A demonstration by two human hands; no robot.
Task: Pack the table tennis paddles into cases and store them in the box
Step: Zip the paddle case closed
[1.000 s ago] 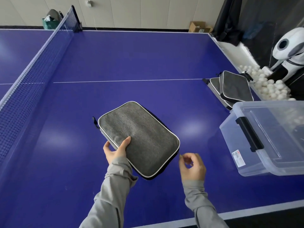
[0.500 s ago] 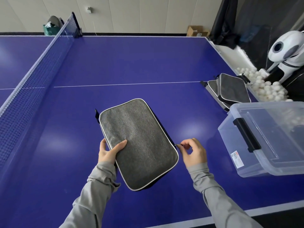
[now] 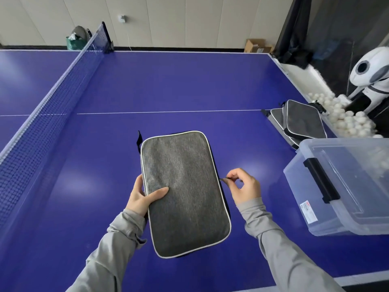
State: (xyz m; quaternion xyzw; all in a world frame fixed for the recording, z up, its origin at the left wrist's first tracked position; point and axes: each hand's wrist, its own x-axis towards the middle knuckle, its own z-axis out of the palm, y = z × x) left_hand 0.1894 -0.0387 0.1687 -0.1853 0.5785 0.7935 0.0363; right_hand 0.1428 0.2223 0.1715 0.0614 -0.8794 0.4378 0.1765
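A grey case (image 3: 185, 192) lies between the hands above the blue table (image 3: 189, 85). The left hand (image 3: 143, 197) grips its left edge, thumb on top; the right hand (image 3: 242, 187) pinches the zipper pull (image 3: 223, 179) at its right edge. A clear box (image 3: 345, 186) stands to the right.

Open blue table (image 3: 179, 85) fills the upper middle of the frame, free for a hand to pass. The net (image 3: 48, 114) walls off the left side. At right, the clear box (image 3: 345, 186) blocks the way, with stacked cases (image 3: 299, 123) just above it and loose balls (image 3: 347, 121) at the right edge.
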